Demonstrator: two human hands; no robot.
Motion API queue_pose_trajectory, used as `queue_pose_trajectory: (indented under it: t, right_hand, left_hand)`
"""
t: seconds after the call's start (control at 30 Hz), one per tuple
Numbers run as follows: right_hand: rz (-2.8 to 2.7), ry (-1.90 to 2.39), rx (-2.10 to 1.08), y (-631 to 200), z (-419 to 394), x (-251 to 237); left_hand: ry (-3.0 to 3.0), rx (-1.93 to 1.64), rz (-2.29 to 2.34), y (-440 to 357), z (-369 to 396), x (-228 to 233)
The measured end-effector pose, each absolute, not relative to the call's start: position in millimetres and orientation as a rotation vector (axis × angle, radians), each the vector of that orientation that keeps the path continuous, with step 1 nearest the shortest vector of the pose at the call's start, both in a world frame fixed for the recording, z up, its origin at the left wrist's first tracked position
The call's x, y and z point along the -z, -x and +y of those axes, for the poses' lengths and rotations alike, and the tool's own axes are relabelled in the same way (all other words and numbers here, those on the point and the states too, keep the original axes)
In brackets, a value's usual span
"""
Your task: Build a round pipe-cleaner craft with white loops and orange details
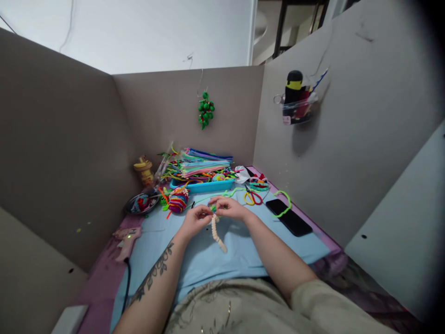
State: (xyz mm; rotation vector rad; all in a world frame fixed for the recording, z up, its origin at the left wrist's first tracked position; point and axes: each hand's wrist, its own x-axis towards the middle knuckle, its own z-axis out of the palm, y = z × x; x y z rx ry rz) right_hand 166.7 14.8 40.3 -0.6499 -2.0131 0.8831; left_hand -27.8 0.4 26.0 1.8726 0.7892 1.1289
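Both of my hands meet over the middle of the light blue cloth. My left hand has thumb and fingers pinched together at the top of a cream, ridged, coiled strip, which hangs down toward me. My right hand is closed on a small green piece at the same spot, partly hidden by the fingers. A light green pipe cleaner lies on the cloth just beyond my hands. Exactly how the green piece and the strip join cannot be made out.
Behind my hands stands a blue tray heaped with pipe cleaners. Scissors and a black phone lie to the right. At left are a striped ball, a bowl and a pink glue gun. Grey panels enclose the table.
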Motion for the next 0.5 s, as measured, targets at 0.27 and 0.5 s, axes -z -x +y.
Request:
queue_pose_trajectory:
  t: [0.27,0.5]
  right_hand:
    - [-1.963,0.786,-0.773,-165.0,18.6,-40.3]
    - [-1.818,0.928,-0.509,-151.5,20.5,-32.6]
  left_hand:
    - [-1.969,-1.116,0.873,28.1,5.7,-24.4]
    - [-1.916,-1.120,0.979,27.3,12.0,-20.0]
